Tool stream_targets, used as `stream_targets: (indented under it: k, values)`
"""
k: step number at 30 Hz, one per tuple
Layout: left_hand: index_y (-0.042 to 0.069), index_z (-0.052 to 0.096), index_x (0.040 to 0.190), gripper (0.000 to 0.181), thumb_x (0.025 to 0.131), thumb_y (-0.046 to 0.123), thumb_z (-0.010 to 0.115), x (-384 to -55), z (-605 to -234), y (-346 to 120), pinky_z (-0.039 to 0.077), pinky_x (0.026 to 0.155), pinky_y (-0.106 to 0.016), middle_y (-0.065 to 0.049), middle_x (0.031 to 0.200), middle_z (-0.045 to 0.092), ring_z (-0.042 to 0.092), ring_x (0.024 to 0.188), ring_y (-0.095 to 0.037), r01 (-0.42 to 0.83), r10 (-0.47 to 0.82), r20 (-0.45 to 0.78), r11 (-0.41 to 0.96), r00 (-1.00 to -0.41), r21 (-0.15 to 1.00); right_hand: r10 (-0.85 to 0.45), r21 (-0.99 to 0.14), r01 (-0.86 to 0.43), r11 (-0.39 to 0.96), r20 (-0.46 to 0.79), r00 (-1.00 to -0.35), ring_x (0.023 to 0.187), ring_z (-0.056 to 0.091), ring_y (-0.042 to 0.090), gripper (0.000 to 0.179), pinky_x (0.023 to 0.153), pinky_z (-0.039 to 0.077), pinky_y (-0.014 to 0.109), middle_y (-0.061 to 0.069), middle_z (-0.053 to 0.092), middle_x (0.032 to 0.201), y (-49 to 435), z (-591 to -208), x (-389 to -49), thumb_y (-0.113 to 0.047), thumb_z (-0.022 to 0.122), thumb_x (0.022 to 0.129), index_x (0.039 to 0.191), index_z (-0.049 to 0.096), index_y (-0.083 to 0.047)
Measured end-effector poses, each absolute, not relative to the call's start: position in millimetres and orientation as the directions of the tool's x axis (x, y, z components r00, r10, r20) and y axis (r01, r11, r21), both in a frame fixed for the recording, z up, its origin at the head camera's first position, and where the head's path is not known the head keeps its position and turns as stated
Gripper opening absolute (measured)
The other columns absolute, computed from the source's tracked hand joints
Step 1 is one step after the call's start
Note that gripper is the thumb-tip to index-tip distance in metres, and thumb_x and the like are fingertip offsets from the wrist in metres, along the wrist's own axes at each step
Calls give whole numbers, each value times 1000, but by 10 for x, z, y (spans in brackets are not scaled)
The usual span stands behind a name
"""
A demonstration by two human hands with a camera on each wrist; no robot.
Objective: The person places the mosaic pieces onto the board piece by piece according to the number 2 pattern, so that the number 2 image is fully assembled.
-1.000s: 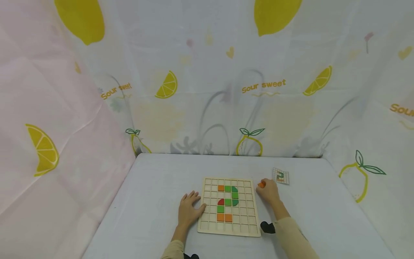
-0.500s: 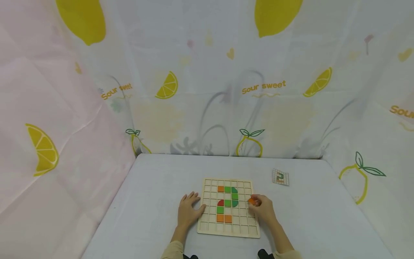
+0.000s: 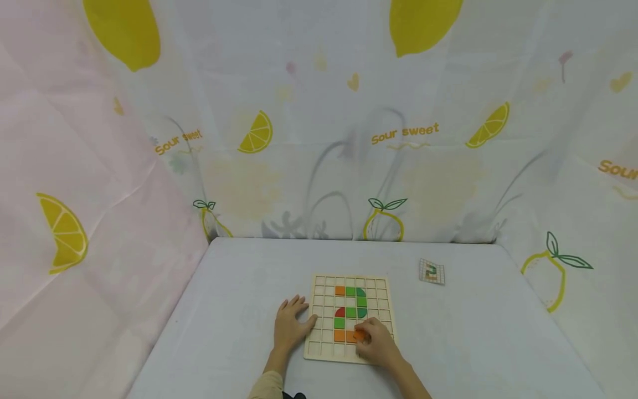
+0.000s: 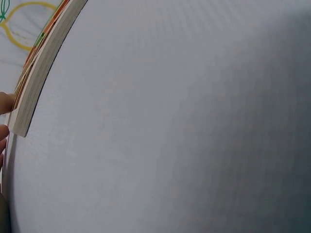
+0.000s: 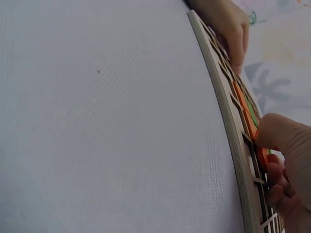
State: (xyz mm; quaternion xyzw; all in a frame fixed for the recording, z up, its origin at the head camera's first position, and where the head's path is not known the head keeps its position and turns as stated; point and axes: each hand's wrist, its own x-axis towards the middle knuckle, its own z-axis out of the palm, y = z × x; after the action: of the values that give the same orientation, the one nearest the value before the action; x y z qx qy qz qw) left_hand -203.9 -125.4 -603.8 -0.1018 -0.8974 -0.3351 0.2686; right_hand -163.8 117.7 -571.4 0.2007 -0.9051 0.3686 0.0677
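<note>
In the head view a wooden grid board lies on the table, bearing orange, green and red tiles in a figure like a 2. My left hand rests at its left edge, fingers spread and thumb over the rim. My right hand pinches an orange tile low over the board, right beside the two orange tiles of the figure's bottom row. In the right wrist view the thumb and fingers hold this tile at the grid, partly hiding it. The left wrist view catches only fingertips by the board's corner.
A small card with a gridded figure lies on the white table, behind and right of the board. Curtains printed with lemons stand around the table's back and sides.
My right hand has carried the orange tile from beside the board's right edge leftward and toward me, to the bottom row of the figure. The left hand stays put.
</note>
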Motion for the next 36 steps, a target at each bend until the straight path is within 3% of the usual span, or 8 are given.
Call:
stream_targets:
  k: [6,14,21,28,36]
  values:
    - [2,73,90,32,67,23,77,-2036,-6052,-1255,41,101,-49,-15,104,70,62,105,-34,360,-3,545,748,-839,558,-324,-604,-459,651,326,-888,77,52,12,27,63,50,20,3,57,90,1158,-5728,-1596,4,66,65,92,71,5]
    - [2,73,90,32,66,23,77,-2038,-6058,-1256,41,100,-48,-15,103,70,63,105,-34,363,-1,553,754,-833,548,-292,-464,-607,645,585,-757,80,58,18,17,69,53,31,4,63,86,1136,-5837,-1538,1,76,66,83,74,1]
    - [1,73,91,33,66,23,78,-2034,-6036,-1258,41,101,-49,-15,102,70,63,104,-34,370,-2,562,751,-827,547,-209,-511,-541,668,569,-795,78,59,16,17,66,51,27,2,69,88,1102,-5866,-1483,-7,79,68,83,75,-2]
    - [0,73,91,33,67,22,78,-2032,-6034,-1253,41,100,-48,-15,103,70,63,104,-34,359,-6,554,756,-833,547,-211,-478,-514,712,552,-807,76,54,13,16,62,48,23,4,72,90,1128,-5854,-1438,-5,79,67,82,76,-5]
    - [0,73,90,33,66,22,78,-2030,-6032,-1252,42,99,-49,-16,102,70,63,103,-34,371,-2,566,754,-824,542,-164,-466,-514,720,606,-778,75,53,11,16,61,47,19,2,72,89,1123,-5936,-1430,-12,82,66,79,75,-7]
